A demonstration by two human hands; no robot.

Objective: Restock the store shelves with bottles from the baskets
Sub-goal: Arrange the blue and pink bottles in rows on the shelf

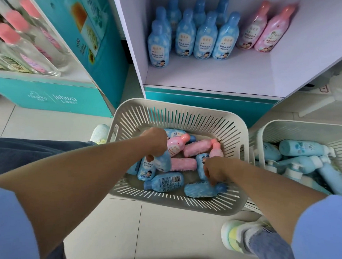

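Note:
A white slotted basket [179,114] on the floor holds several blue and pink bottles lying loose. My left hand [155,142] reaches into it and grips a blue bottle [163,161] by its upper end. My right hand [216,171] is lower right in the basket, fingers curled round another blue bottle [201,166]; the hand hides most of that bottle. On the white shelf [208,76] behind the basket stand several blue bottles [204,38] in rows and two pink bottles [265,29] to their right.
A second white basket [285,127] at the right holds larger pale blue pump bottles. A teal display stand [49,99] with clear pink-capped bottles is on the left. My shoes [234,235] rest on the tiled floor beside the basket. The shelf's front half is bare.

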